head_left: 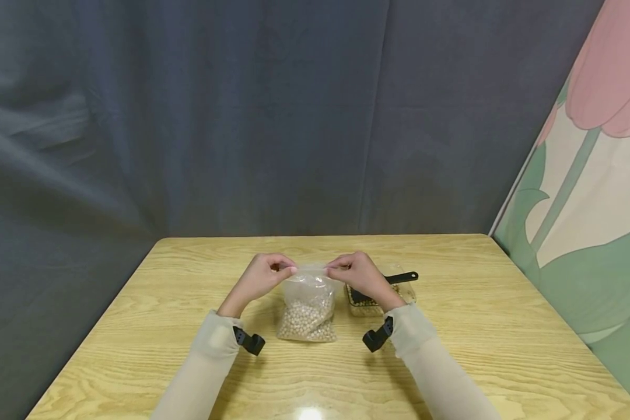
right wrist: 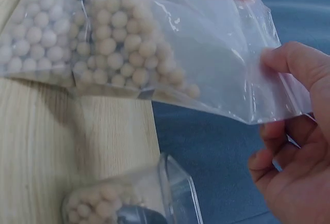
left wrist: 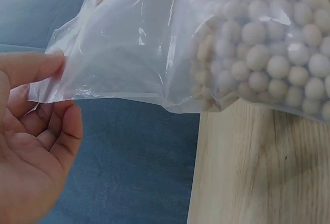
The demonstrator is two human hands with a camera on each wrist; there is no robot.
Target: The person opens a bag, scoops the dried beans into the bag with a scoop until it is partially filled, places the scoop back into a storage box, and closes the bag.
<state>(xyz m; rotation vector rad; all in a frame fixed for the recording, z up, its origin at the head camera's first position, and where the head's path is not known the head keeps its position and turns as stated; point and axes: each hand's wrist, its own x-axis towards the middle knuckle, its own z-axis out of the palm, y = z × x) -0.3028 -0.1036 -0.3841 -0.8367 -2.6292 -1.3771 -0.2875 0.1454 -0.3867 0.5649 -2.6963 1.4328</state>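
Observation:
A clear zip bag (head_left: 308, 309), its lower part filled with small round beige balls (left wrist: 268, 61), stands on the table between both hands. My left hand (head_left: 265, 277) pinches the left top corner of the bag between thumb and fingers. At the opposite top corner, my right hand (head_left: 361, 275) pinches the plastic the same way. The wrist views show the thumbs lying on the film near the bag's top edge, with the other fingers curled behind it. Whether the bag's mouth is sealed I cannot tell.
Right of the bag, partly behind the right wrist, stands a clear container (head_left: 364, 311) holding more balls. A black-handled scoop (head_left: 403, 277) lies in it, the handle jutting over the rim. The wooden table (head_left: 189, 291) ends at a dark curtain (head_left: 273, 146).

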